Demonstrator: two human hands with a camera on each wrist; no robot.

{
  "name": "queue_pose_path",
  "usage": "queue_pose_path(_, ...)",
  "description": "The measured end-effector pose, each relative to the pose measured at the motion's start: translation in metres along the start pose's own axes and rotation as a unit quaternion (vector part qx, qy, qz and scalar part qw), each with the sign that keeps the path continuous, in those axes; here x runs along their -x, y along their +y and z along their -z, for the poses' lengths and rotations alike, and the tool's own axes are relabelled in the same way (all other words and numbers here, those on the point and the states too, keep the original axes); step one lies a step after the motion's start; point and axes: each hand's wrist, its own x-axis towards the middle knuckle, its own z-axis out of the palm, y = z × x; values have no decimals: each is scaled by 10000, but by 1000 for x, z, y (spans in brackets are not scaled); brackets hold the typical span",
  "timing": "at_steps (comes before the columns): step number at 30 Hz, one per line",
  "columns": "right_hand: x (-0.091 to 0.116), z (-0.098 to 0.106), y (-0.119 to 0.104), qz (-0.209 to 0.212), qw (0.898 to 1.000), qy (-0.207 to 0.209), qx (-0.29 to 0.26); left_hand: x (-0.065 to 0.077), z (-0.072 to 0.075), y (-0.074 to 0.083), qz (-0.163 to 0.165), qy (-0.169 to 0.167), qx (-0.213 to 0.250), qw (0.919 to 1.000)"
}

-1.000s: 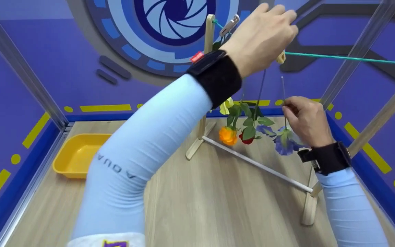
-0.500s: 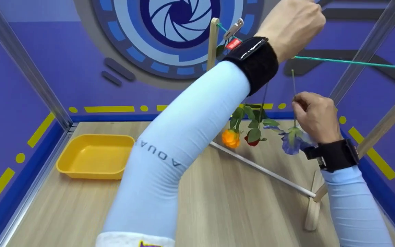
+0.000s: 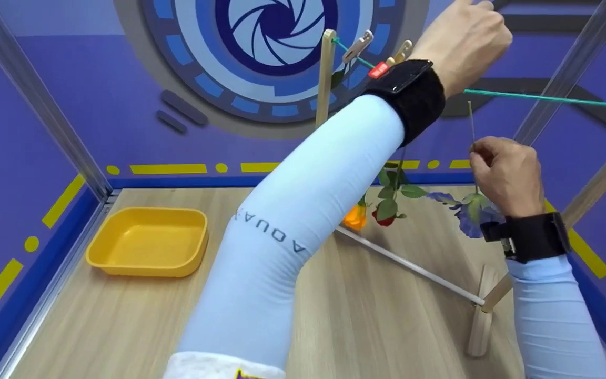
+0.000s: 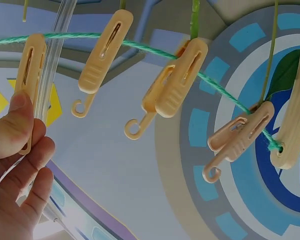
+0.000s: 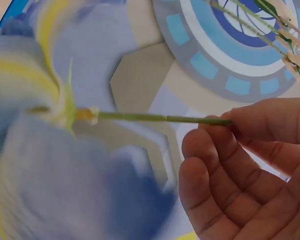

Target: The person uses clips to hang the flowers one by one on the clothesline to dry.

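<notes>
My left hand [image 3: 466, 42] is raised at the green rope [image 3: 545, 97]. In the left wrist view its thumb and fingers pinch a tan plastic clothespin [image 4: 34, 65] that sits on the rope. My right hand [image 3: 511, 173] pinches the thin green stem [image 5: 160, 118] of a blue-purple artificial flower [image 3: 474, 218]. That flower points bloom down, and its bare stem end rises to just below the rope. Several more clothespins [image 4: 182, 77] are clipped along the rope with stems in them. An orange flower [image 3: 355, 217] and a red rose [image 3: 384, 217] hang upside down, partly behind my left forearm.
The rope runs from a wooden post [image 3: 326, 79] on the left to a slanted wooden post [image 3: 605, 173] at right. A white rod [image 3: 413, 265] joins the stand's feet low down. A yellow tray [image 3: 148, 271] stands at left on the wooden tabletop [image 3: 366, 326].
My left hand has moved right along the rope, uncovering a clothespin behind it. The right hand, still pinching the blue-purple flower, has shifted right and slightly up.
</notes>
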Motion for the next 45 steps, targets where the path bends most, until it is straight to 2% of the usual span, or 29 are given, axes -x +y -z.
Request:
queue_pose_path(10, -10, -12, -4, 178, 9998, 98, -76, 1, -5, 1, 42, -35, -28, 10000)
queue_pose_path(18, -12, -12, -8, 138, 9996, 241, -17, 1, -13, 10, -228, 70, 129, 9996)
queue_pose_path(26, -13, -11, -11, 92, 9998, 165, 53, 2, -14, 14, -306, 52, -78, 9995)
queue_pose_path(45, -15, -10, -15, 456, 9986, 111, 226, -2, -12, 15, -650, -496, -576, 9950)
